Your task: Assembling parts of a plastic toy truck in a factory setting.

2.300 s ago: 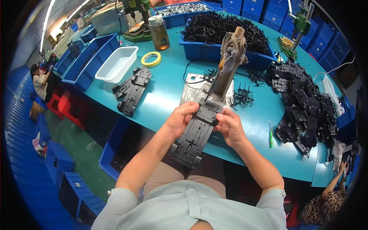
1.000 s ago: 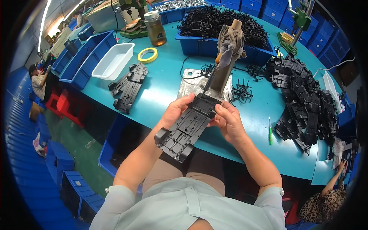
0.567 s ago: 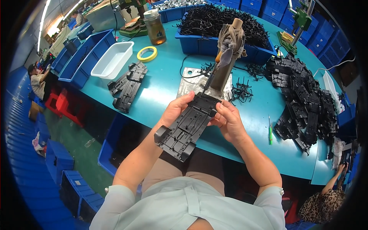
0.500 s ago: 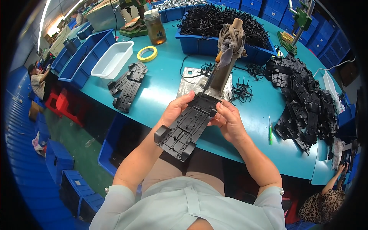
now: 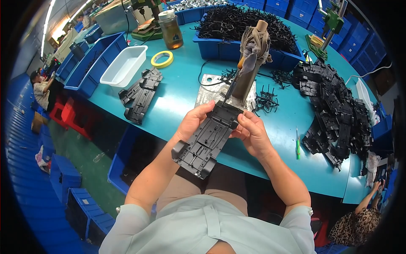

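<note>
Between my hands is a black plastic chassis tray (image 5: 205, 142), tilted, its near end over my lap. My left hand (image 5: 193, 120) is closed on its upper left edge. On the upper right corner, my right hand (image 5: 252, 133) grips with the thumb on top; its other fingers are partly hidden beneath. The tray's far end meets the tip of a soldering-iron-like tool (image 5: 237, 78), which is tied with cloth to an upright post (image 5: 245, 86). That post stands on a metal plate (image 5: 207, 92). Small black wire-like pieces (image 5: 266, 100) lie beside it.
Stacked black chassis trays (image 5: 334, 110) crowd the right side; two more (image 5: 141, 95) lie left. Behind the post, a blue bin (image 5: 249, 51) holds black pieces. Yellow tape (image 5: 162, 59), a white tray (image 5: 123, 67), a bottle (image 5: 171, 31) and a green-handled tool (image 5: 297, 146) sit around the table.
The chassis tray's near end has shifted very slightly to the right. Both hands keep nearly the same place and grip.
</note>
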Motion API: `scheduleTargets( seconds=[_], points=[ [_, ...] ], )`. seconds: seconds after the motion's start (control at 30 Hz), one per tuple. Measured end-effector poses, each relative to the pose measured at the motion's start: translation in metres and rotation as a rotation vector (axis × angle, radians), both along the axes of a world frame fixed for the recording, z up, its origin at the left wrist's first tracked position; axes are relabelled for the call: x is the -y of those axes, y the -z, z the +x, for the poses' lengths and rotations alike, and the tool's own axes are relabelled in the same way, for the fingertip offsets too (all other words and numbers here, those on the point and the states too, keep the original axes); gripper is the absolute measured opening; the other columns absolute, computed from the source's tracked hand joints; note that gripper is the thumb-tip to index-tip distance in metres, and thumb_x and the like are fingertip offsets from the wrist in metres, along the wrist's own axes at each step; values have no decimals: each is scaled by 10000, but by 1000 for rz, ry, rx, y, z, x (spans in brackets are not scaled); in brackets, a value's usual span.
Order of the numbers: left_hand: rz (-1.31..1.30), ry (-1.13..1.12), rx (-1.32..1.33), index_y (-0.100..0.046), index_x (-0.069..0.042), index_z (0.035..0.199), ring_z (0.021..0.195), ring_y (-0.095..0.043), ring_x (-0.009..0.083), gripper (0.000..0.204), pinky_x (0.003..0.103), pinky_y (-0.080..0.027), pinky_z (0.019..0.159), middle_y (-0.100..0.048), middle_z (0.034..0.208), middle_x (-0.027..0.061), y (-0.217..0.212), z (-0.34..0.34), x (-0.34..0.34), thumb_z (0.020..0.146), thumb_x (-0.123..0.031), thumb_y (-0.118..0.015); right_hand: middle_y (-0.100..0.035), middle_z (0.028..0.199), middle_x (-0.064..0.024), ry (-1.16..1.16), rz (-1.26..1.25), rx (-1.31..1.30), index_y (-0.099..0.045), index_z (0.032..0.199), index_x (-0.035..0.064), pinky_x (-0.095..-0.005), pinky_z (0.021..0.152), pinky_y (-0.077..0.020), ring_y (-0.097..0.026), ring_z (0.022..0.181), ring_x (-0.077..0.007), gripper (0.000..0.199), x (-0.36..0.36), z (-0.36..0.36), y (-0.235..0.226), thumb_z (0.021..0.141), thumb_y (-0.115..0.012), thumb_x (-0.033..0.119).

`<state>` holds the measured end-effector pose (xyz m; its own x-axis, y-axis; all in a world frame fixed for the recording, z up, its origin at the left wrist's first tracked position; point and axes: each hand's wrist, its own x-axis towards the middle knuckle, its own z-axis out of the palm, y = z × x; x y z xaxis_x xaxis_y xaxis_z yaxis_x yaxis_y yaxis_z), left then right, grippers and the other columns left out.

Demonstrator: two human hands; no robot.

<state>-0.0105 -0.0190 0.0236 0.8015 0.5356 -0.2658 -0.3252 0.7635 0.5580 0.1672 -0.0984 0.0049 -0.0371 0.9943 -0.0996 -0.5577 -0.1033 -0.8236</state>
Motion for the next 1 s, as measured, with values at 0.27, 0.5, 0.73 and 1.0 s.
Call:
scheduleTargets(
  seconds=[0.27,0.5,0.73,1.0],
  points=[
    [103,-135,-93,-563,17,1116,839,-674,222,399,333,-576,726,-663,994,154,23,-7,-2,934,-320,-451,-647,943,-49,58,-82,-43,-592,1042,22,-315,747,-535,-611,822,-134,264,-3,-12,13,886,-657,224],
    [125,-252,-100,-548,-15,1086,831,-665,229,332,362,-575,723,-653,985,139,34,-12,-9,913,-290,-479,-646,951,-56,52,-80,-19,-590,1055,26,-322,763,-532,-610,827,-136,270,-8,-14,9,876,-669,212],
    [120,-241,-124,-533,-12,1070,863,-652,207,309,328,-552,764,-650,982,134,19,-11,-4,889,-261,-508,-648,941,-61,34,-82,14,-596,1037,25,-325,753,-536,-616,830,-144,256,-12,-11,3,871,-676,202],
    [83,-225,-146,-565,12,1105,828,-672,224,385,335,-568,724,-669,981,147,17,-16,-5,913,-298,-443,-647,925,-62,42,-56,19,-595,1013,23,-324,730,-541,-617,816,-145,233,-16,-17,7,874,-672,194]
  ],
)
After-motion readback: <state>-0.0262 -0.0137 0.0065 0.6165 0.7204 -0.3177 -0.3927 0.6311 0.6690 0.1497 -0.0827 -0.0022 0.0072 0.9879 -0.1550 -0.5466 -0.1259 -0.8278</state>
